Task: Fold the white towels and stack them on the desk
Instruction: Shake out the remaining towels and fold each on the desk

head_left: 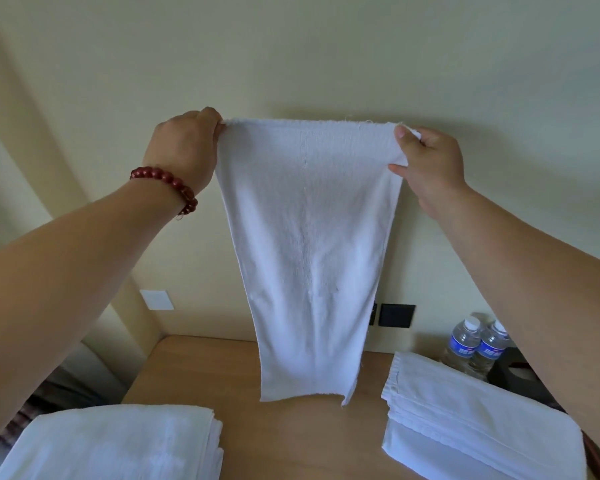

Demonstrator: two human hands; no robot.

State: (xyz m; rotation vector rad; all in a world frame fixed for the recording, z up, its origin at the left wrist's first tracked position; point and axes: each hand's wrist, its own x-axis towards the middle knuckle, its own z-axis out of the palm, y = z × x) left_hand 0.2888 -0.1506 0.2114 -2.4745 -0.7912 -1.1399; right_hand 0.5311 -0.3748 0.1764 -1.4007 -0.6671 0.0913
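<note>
- Left hand [184, 147]: raised, fingers curled, pinching the upper left corner of the towel [309, 258]; a bracelet [168, 188] of dark red beads sits on the wrist.
- Right hand [430, 164]: raised level with the left, thumb and fingers pinching the upper right corner of the same towel.
- Towel: white, held up in front of the wall [291, 53], top edge stretched between the two hands; it hangs lengthwise, with its lower edge above the worktop [291, 445], apparently not touching it.
- Left pile of towels [118, 445]: white, folded, lying on the near left part of the worktop.
- Right pile of towels [471, 420]: white, folded, lying on the right part of the worktop, well apart from the left pile.
- Two water bottles [475, 344]: clear, blue labels, white caps, standing side by side behind the right pile.
- Dark box [513, 368]: just beside the bottles, partly hidden by the right forearm.
- Black wall socket [395, 315]: on the wall above the worktop's far edge.
- White wall plate [156, 299]: to the left on the wall.
</note>
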